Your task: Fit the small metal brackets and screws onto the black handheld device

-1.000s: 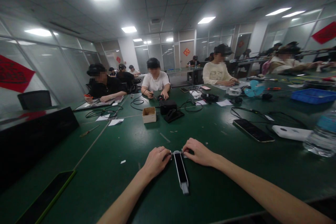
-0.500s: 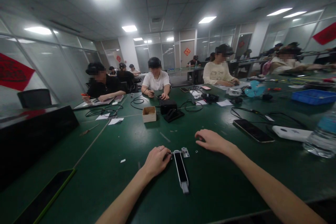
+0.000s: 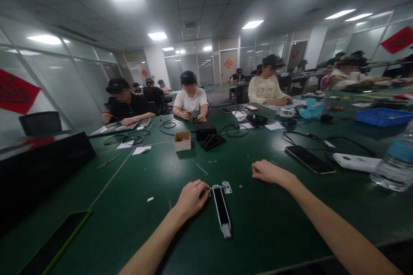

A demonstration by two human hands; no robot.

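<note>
My left hand [image 3: 192, 197] rests on the green table, its fingers closed at the top left end of a long black piece with a silver frame [image 3: 221, 210]. The fingertips grip a small metal part at that end, mostly covered by the fingers. A flat metal plate with holes [image 3: 227, 187] sticks out on the other side of the same end. A small ring [image 3: 240, 186] lies just right of the plate. Farther right, my right hand [image 3: 270, 172] is held with its fingers curled in; whatever may be inside them is hidden.
On the right are a dark phone [image 3: 309, 159], a white device [image 3: 356, 162] and a water bottle [image 3: 394, 165]. Ahead stand a small cardboard box [image 3: 182, 142] and a black box [image 3: 206, 131]. A screwdriver [image 3: 109, 161] lies left. Several people sit around the tables.
My right hand has moved to the right, away from the metal plate, and its fingers have curled in. My left hand stays at the end of the black piece.
</note>
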